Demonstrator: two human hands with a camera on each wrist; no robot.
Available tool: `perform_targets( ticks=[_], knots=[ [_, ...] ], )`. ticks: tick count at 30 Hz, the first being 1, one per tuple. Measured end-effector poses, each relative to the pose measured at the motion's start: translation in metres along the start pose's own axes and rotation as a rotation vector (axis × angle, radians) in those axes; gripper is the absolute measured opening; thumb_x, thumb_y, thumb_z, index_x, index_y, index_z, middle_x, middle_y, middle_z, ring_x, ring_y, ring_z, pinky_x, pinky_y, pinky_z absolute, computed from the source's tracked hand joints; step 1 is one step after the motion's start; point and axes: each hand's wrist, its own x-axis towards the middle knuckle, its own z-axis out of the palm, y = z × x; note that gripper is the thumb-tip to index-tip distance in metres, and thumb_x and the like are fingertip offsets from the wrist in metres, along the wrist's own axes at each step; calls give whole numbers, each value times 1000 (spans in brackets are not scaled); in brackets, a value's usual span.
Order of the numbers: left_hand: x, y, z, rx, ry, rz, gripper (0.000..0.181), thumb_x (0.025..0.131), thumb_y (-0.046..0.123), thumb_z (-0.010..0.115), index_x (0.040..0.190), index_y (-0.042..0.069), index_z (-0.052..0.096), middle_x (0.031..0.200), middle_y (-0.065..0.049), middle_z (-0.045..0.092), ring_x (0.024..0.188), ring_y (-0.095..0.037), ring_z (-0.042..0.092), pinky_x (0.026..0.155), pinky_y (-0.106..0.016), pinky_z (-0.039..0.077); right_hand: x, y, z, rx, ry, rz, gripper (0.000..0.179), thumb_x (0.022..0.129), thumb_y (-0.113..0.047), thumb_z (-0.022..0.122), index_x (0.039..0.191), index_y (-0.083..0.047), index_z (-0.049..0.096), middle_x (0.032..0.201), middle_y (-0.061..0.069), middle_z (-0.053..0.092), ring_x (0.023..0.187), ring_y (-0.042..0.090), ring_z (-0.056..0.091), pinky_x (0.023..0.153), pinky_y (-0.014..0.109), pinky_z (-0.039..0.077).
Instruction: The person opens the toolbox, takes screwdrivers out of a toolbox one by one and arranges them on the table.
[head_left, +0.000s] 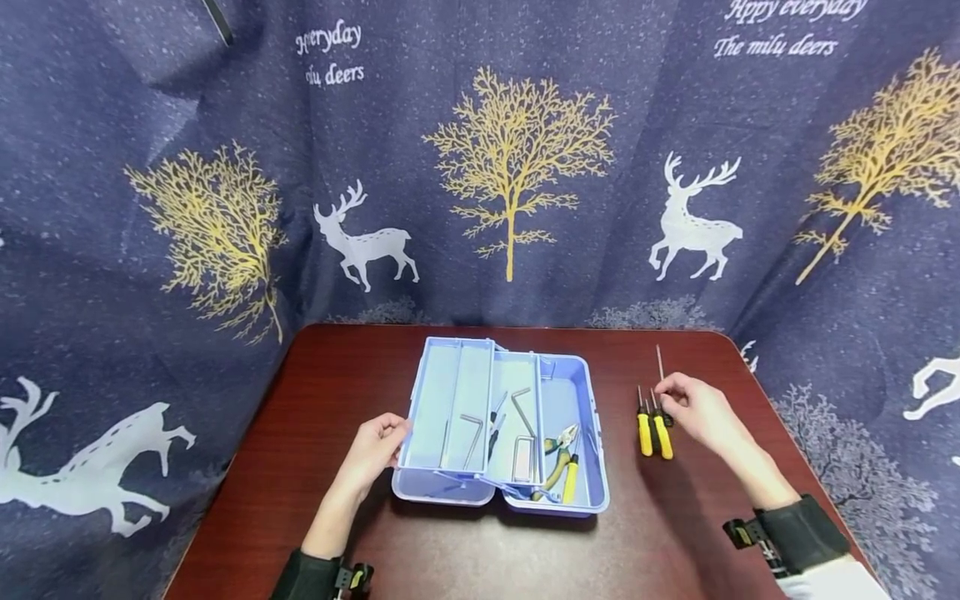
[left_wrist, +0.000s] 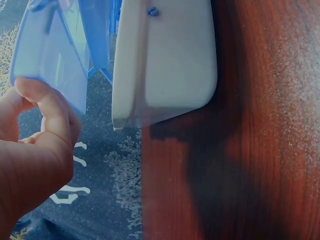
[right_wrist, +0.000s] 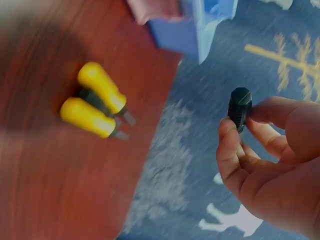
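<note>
A light-blue toolbox (head_left: 596, 462) stands unfolded on the table, its tray (head_left: 435, 400) raised on the left. My left hand (head_left: 375, 450) grips that tray's left edge; in the left wrist view its bent fingers (left_wrist: 52, 107) are at the tray corner. At the right, my right hand (head_left: 697, 408) pinches a screwdriver by its black handle (right_wrist: 240, 105), the thin shaft (head_left: 660, 362) pointing away. Beside it lie two yellow-handled screwdrivers (head_left: 645, 433), with something black between them. Inside the box are hex keys (head_left: 521, 408), pliers (head_left: 555, 467) and another yellow-handled screwdriver (head_left: 571, 479).
The box and loose tools rest on a reddish-brown wooden table (head_left: 345, 367). Dark blue curtain (head_left: 465, 300) with deer and tree prints hangs behind and at both sides. Small dark-handled tools (head_left: 493, 429) also lie in the middle of the box.
</note>
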Motion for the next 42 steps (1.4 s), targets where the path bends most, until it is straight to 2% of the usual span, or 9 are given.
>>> perform_targets(
  ticks=[4, 9, 17, 22, 26, 33, 37, 42],
  knots=[
    [1, 0, 0, 1, 1, 3, 17, 103, 9, 61, 98, -8, 63, 63, 1, 55, 52, -8, 49, 51, -20, 46, -2, 21, -1, -9, 13, 28, 11, 98, -6, 65, 108, -4, 69, 86, 7, 70, 71, 15, 55, 59, 34, 42],
    [1, -1, 0, -5, -1, -1, 18, 103, 9, 60, 100, -9, 63, 64, 1, 56, 52, -8, 49, 50, -20, 46, -4, 43, 7, -6, 10, 41, 9, 96, -3, 66, 105, -2, 69, 88, 10, 71, 75, 19, 60, 62, 36, 46],
    [-1, 1, 0, -13, -5, -3, 20, 104, 11, 61, 102, -9, 63, 65, 1, 56, 52, -8, 50, 50, -20, 46, -11, 76, 36, -8, -55, 101, 8, 96, -5, 65, 103, -3, 69, 82, 5, 66, 72, 17, 55, 63, 36, 45],
    [-1, 1, 0, -15, -8, -1, 20, 103, 10, 61, 103, -10, 63, 66, 0, 59, 52, -8, 51, 49, -20, 45, -14, 88, 48, -15, -83, 115, 8, 94, -4, 66, 102, -2, 69, 85, 8, 68, 75, 20, 58, 66, 39, 46],
    [-1, 1, -1, -25, -3, -9, 19, 103, 9, 61, 102, -10, 62, 66, -1, 59, 52, -8, 50, 49, -20, 45, -13, 93, 54, -15, -85, 126, 9, 94, -4, 66, 102, -1, 64, 86, 12, 70, 78, 25, 64, 68, 43, 49],
    [-2, 1, -2, -13, -12, -11, 20, 103, 10, 61, 103, -10, 62, 66, 0, 59, 53, -8, 50, 50, -20, 45, -9, 92, 54, 21, -127, 218, 30, 97, -8, 63, 118, 8, 50, 89, 22, 68, 85, 40, 67, 74, 54, 53],
    [-1, 0, -2, -16, -9, -8, 21, 104, 11, 62, 103, -10, 62, 67, -1, 60, 53, -9, 51, 50, -21, 45, -9, 90, 53, 22, -123, 221, 32, 98, -8, 59, 121, 13, 52, 94, 27, 70, 91, 43, 68, 77, 54, 53],
    [-1, 0, -1, -26, -4, -13, 21, 104, 11, 62, 103, -10, 62, 67, -1, 60, 53, -9, 51, 50, -20, 45, -10, 89, 55, -6, -88, 191, 29, 96, -7, 56, 115, 14, 60, 93, 23, 72, 88, 38, 69, 76, 49, 53]
  ],
)
